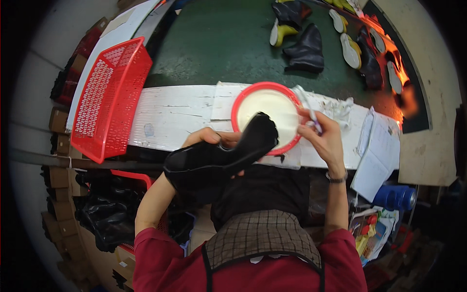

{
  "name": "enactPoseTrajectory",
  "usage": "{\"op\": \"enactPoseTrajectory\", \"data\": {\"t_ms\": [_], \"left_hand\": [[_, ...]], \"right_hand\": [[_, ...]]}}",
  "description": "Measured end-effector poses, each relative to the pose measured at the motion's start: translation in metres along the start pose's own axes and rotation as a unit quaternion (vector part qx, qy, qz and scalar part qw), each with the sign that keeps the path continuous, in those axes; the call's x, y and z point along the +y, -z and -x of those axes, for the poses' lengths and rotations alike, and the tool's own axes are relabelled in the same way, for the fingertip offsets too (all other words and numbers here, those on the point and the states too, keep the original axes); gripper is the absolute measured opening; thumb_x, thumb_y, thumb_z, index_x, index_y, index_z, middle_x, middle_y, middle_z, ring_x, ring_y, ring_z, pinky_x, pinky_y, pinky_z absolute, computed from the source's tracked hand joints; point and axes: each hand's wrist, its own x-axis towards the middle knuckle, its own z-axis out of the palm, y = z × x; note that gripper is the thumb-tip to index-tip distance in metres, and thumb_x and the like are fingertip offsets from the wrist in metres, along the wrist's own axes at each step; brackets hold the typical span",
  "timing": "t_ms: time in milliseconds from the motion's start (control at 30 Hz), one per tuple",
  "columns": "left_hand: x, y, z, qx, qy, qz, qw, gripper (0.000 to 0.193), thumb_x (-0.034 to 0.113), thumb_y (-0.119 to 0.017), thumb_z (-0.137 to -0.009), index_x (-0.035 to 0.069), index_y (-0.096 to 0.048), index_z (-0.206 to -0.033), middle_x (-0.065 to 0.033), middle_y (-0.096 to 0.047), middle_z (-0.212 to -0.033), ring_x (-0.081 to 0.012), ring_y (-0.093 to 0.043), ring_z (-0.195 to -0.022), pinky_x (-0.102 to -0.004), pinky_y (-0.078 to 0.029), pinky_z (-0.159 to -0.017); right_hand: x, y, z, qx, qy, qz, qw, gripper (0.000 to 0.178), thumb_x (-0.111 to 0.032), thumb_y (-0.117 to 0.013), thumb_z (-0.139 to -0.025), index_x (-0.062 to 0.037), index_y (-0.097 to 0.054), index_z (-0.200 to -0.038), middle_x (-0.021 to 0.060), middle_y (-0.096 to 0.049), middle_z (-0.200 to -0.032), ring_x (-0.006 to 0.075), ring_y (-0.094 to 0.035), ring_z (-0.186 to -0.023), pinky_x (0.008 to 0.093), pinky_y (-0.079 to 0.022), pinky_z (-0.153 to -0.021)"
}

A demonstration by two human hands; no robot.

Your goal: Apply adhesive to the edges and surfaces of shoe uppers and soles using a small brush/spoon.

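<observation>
My left hand [208, 135] is closed around a black boot upper [209, 165], which lies tilted in front of me with its scalloped top edge toward the upper right. That edge overlaps my view of a red-rimmed bowl [237, 104] filled with creamy white liquid [260, 100]. At the bowl's right side, my right hand [328, 138] pinches a slim white-and-purple handle [316, 121], like that of a toothbrush. The working end of this tool is too blurred to make out. Crumpled white material [340, 111] lies just beyond the right hand.
A red perforated basket [112, 97] stands left on the white bench edge [170, 117]. Black boots [306, 51] and yellow-and-white soles [350, 51] lie on the green belt [219, 44], near an orange glow at right. Papers [374, 151] and a blue bottle [394, 197] are at right; black uppers [109, 209] fill a crate lower left.
</observation>
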Motion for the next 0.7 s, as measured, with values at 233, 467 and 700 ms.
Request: {"op": "enactPoseTrajectory", "data": {"t_ms": [233,467,700], "left_hand": [[-0.026,-0.034,-0.010,0.100,0.044,0.041,0.993,0.076,0.051,-0.056,-0.098,-0.005,-0.044,-0.148,-0.0183,-0.059,-0.139,-0.0231,-0.064,-0.119,-0.0344,-0.049,-0.107],[-0.023,-0.038,-0.027,0.165,-0.011,-0.337,0.927,0.052,0.016,-0.076,-0.087,-0.004,-0.060,-0.132,-0.0088,-0.070,-0.115,-0.0129,-0.065,-0.101,-0.0279,-0.053,-0.088],[0.004,-0.030,-0.009,0.229,0.024,-0.360,0.904,0.039,0.020,-0.080,-0.087,-0.006,-0.070,-0.115,-0.0073,-0.075,-0.100,-0.0122,-0.069,-0.087,-0.0277,-0.056,-0.079]], "right_hand": [[-0.025,-0.030,-0.003,-0.071,-0.052,-0.111,0.990,0.044,-0.008,-0.085,-0.079,-0.0051,-0.066,-0.119,-0.0083,-0.056,-0.074,-0.0011,-0.044,-0.064,0.0187,-0.033,-0.056],[-0.019,-0.032,0.002,-0.015,-0.024,-0.062,0.998,0.034,-0.009,-0.084,-0.082,-0.0042,-0.068,-0.111,-0.0052,-0.059,-0.073,0.0019,-0.047,-0.063,0.0201,-0.036,-0.055],[-0.021,0.007,0.009,-0.034,0.179,0.079,0.980,0.017,-0.008,-0.081,-0.085,-0.0051,-0.079,-0.102,0.0019,-0.066,-0.081,0.0077,-0.055,-0.066,0.0237,-0.040,-0.055]]}}
